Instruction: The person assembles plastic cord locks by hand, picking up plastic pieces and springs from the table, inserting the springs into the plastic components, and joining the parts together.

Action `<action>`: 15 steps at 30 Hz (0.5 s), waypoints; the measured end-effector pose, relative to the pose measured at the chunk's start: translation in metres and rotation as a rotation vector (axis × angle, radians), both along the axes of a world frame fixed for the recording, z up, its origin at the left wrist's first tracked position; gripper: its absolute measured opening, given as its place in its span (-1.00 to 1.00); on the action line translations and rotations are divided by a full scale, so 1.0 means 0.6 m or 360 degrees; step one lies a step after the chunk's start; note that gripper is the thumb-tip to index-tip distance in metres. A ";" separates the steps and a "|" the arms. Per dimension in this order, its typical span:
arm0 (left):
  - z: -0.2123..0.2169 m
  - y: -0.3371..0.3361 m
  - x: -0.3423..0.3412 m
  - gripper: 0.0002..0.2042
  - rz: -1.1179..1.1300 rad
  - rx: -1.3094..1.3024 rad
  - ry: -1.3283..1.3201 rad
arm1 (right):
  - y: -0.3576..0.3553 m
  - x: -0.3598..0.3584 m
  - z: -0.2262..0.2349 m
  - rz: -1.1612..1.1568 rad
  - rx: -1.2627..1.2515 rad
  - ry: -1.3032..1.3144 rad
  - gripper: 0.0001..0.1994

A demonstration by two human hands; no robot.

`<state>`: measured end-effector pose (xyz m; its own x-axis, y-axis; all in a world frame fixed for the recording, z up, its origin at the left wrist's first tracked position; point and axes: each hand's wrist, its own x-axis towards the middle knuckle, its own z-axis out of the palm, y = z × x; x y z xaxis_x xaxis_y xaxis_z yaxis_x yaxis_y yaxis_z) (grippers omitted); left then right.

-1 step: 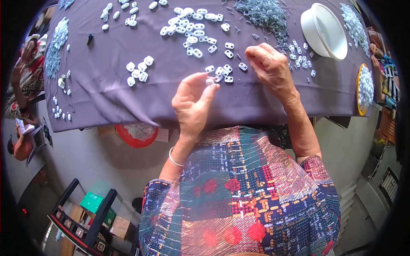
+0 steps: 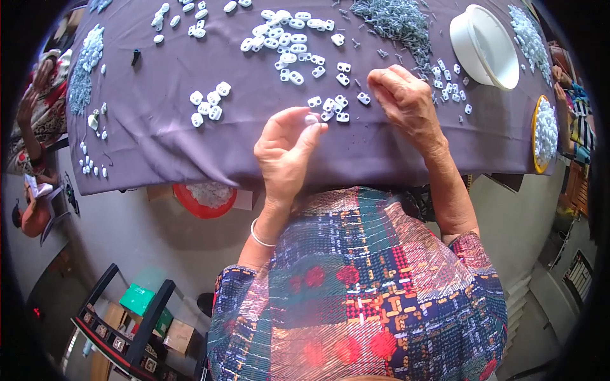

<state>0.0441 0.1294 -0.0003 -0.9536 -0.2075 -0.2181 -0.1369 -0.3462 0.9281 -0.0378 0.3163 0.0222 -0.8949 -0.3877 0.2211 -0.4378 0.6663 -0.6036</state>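
Note:
My left hand (image 2: 284,152) is raised over the near edge of the table, thumb and forefinger closed on a small white plastic piece (image 2: 311,119). To its right, my right hand (image 2: 406,101) hovers with fingertips pinched together; whatever lies between them is hidden. Just left of those fingertips rests a white two-hole plastic piece (image 2: 363,98). A small cluster of similar two-hole pieces (image 2: 330,106) lies just beyond my left fingertips. Further left is a group of rounded white pieces (image 2: 206,105). A heap of small grey screws (image 2: 397,28) spreads beyond my right hand.
A purple-grey cloth (image 2: 152,95) covers the table. More white pieces (image 2: 279,41) lie at the far middle. A white tub (image 2: 507,80) leans at right, near a yellow-rimmed basket (image 2: 537,159). Below the table edge is a red basin (image 2: 197,211). Other people sit at both sides.

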 end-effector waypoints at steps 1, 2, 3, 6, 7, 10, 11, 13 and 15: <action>0.003 -0.011 0.000 -0.78 -0.0052 0.0063 -0.0060 | -0.002 0.004 0.000 0.0001 -0.0011 -0.0017 -0.89; 0.006 -0.017 0.001 -0.78 -0.0045 0.0048 -0.0065 | -0.001 0.008 0.001 0.0008 -0.0021 -0.0031 -0.90; 0.009 -0.021 0.002 -0.79 -0.0081 0.0148 -0.0102 | 0.001 0.011 0.000 0.0031 0.0031 0.0006 -0.90; 0.016 -0.025 0.010 -0.79 -0.0133 0.0340 -0.0221 | 0.000 0.032 0.002 0.0016 -0.0108 -0.0169 -0.90; 0.019 -0.025 0.013 -0.79 -0.0153 0.0443 -0.0296 | -0.002 0.037 0.004 -0.0003 -0.0211 -0.0267 -0.91; 0.028 -0.021 0.020 -0.81 -0.0165 0.0588 -0.0452 | -0.003 0.049 0.008 -0.0030 -0.0319 -0.0414 -0.92; 0.031 -0.018 0.021 -0.81 -0.0168 0.0581 -0.0459 | -0.002 0.050 0.008 -0.0035 -0.0327 -0.0419 -0.92; 0.035 -0.010 0.022 -0.80 -0.0171 0.0382 -0.0449 | 0.002 0.052 0.006 0.0002 -0.0260 -0.0252 -0.91; 0.031 0.002 0.023 -0.82 -0.0139 0.0146 -0.0361 | 0.007 0.054 0.001 0.0020 -0.0256 -0.0223 -0.90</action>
<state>0.0581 0.1307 0.0184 -0.8916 -0.0959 -0.4426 -0.3711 -0.4055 0.8354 -0.0053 0.3206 0.0231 -0.9167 -0.3685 0.1548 -0.3496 0.5514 -0.7575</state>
